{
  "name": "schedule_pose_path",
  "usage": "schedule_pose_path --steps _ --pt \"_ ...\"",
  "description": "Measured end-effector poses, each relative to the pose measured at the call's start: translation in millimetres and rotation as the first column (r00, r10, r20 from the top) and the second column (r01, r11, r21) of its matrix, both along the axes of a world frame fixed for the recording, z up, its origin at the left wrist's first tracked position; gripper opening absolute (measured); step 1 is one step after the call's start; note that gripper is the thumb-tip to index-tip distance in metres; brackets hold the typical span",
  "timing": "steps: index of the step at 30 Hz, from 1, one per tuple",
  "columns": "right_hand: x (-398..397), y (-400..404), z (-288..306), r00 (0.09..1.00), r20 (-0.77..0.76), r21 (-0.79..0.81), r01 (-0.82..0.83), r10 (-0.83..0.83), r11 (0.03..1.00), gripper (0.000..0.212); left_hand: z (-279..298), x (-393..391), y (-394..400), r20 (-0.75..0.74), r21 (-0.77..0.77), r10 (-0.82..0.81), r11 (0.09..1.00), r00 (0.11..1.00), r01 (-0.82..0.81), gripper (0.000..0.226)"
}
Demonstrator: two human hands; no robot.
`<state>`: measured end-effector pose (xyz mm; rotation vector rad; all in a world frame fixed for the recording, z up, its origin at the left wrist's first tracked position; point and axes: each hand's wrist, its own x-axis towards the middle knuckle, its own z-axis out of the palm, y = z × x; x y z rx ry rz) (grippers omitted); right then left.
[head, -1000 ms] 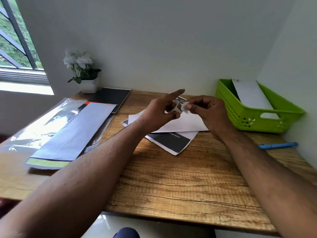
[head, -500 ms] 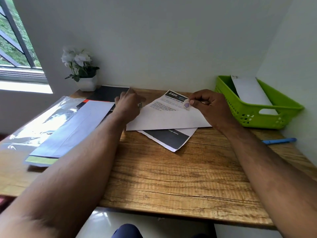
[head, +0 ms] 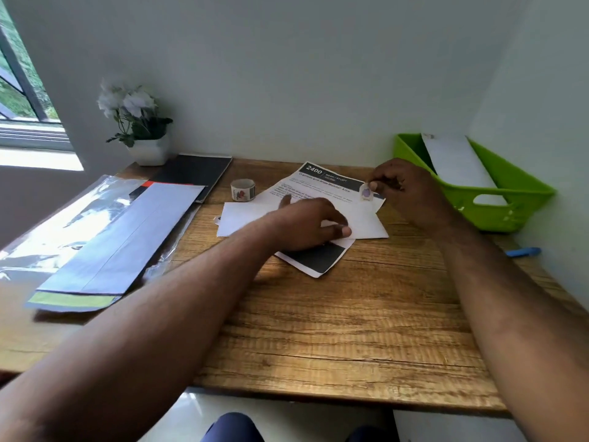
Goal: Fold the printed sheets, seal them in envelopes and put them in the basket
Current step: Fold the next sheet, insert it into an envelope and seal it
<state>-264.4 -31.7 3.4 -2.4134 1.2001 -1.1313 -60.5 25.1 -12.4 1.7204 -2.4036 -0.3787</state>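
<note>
A white envelope (head: 247, 220) lies flat in the middle of the desk on top of printed sheets (head: 322, 186). My left hand (head: 307, 223) rests on the envelope with its fingers spread over the paper. My right hand (head: 403, 186) hovers just behind the envelope and pinches a small piece of decorated tape (head: 366, 193) between thumb and finger. A roll of patterned tape (head: 243, 189) stands on the desk behind the envelope's left end. The green basket (head: 516, 199) sits at the far right with a white envelope (head: 455, 161) leaning inside it.
A stack of long envelopes in clear plastic (head: 108, 237) covers the desk's left side, next to a black notebook (head: 194, 169). A potted white flower (head: 137, 126) stands at the back left. A blue pen (head: 522, 252) lies by the right wall.
My left hand set the tape roll down at the back left, then came right onto the envelope. My right hand kept the torn tape piece and moved slightly back and right.
</note>
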Motion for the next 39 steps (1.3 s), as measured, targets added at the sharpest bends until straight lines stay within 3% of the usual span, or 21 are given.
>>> schedule_pose_path --steps 5,11,22,27,39 --pt "1.3 -5.6 -9.0 0.999 -0.046 0.129 0.001 0.005 0.992 0.007 -6.5 -1.0 -2.4 -0.041 -0.231 -0.014 0.973 0.999 0.004 0.04" --pt "1.6 -3.6 -12.9 0.992 -0.116 0.221 0.072 -0.047 0.973 0.012 -12.1 -12.0 -7.0 0.004 -0.028 -0.061 0.998 0.998 0.061 0.049" --pt "6.0 -2.1 -13.5 0.989 -0.144 0.242 0.078 -0.043 0.967 0.011 -16.3 -11.5 -4.1 -0.005 -0.025 -0.067 0.997 0.998 0.067 0.044" --pt "4.8 -4.4 -15.5 0.984 -0.173 0.23 0.089 -0.049 0.969 0.008 -19.1 -11.8 -7.6 0.09 -0.046 -0.078 0.996 0.993 0.082 0.061" --pt "6.9 -7.0 -20.4 0.987 -0.155 0.244 0.087 -0.05 0.966 0.013 -19.7 -13.3 -8.8 0.212 -0.031 -0.088 0.995 0.973 0.097 0.055"
